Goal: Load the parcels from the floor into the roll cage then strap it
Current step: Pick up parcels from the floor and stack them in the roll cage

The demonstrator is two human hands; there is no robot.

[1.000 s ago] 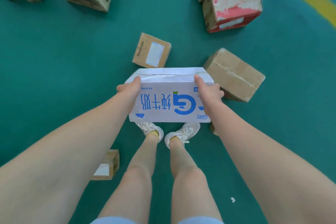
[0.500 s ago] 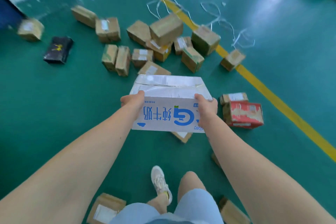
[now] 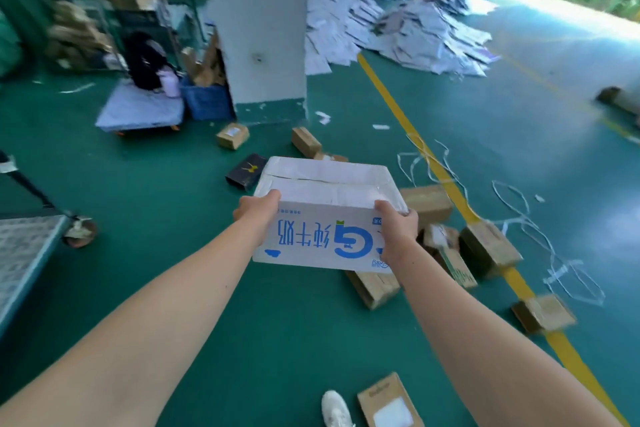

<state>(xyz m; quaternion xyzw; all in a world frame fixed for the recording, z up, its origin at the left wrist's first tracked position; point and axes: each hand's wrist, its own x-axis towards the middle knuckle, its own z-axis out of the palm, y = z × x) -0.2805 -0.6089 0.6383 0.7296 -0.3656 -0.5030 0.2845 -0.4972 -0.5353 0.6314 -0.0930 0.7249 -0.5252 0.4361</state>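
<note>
While both hands grasp it, the white box (image 3: pixel 322 215) hangs clear of the green floor (image 3: pixel 173 288).
Its left end sits in the left hand (image 3: pixel 254 211), its right end in the right hand (image 3: pixel 398 232), thumbs on top. Below and right of it lie brown parcels (image 3: pixel 375 286); beyond it, a black packet (image 3: pixel 246 170). To its left, a wheeled platform (image 3: pixel 27 246), possibly the roll cage base.

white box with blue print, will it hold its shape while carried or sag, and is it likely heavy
Probably stiff: the white box looks straight-edged though the left hand and right hand grip only its ends. Likely not very heavy, being held out on extended arms. Its top flaps meet at a seam that might give if pressed.
</note>
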